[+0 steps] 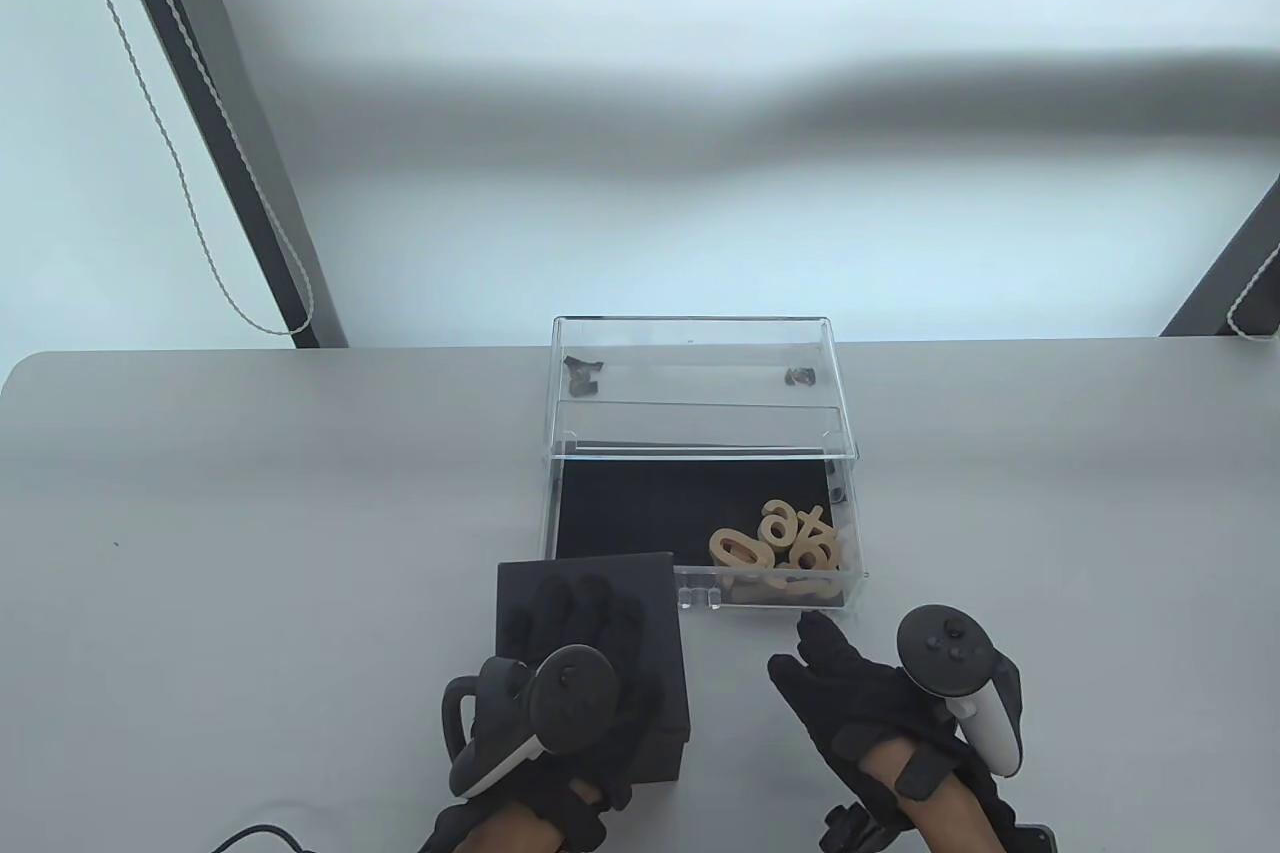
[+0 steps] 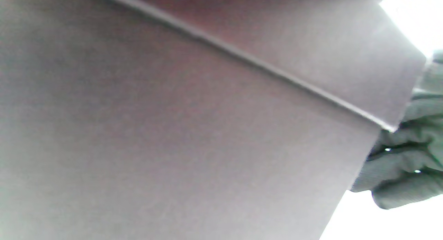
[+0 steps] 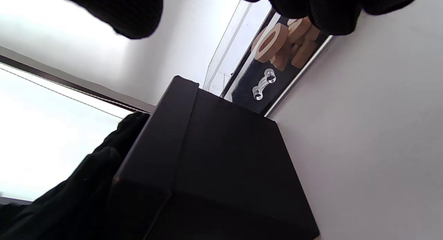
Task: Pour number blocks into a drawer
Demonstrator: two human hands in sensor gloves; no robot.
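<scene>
The clear drawer [image 1: 700,533] stands pulled out toward the person with the number blocks [image 1: 785,543] heaped in its front right corner, so the pour looks done; the likeliest slip now is the black box [image 1: 600,653], gripped from above by the left hand [image 1: 560,683] and sitting close to the drawer's front left corner, clipping that wall as it moves. The right hand [image 1: 880,693] lies loose and holds nothing just before the drawer front, with bare table [image 1: 250,543] left of the box for setting it down
</scene>
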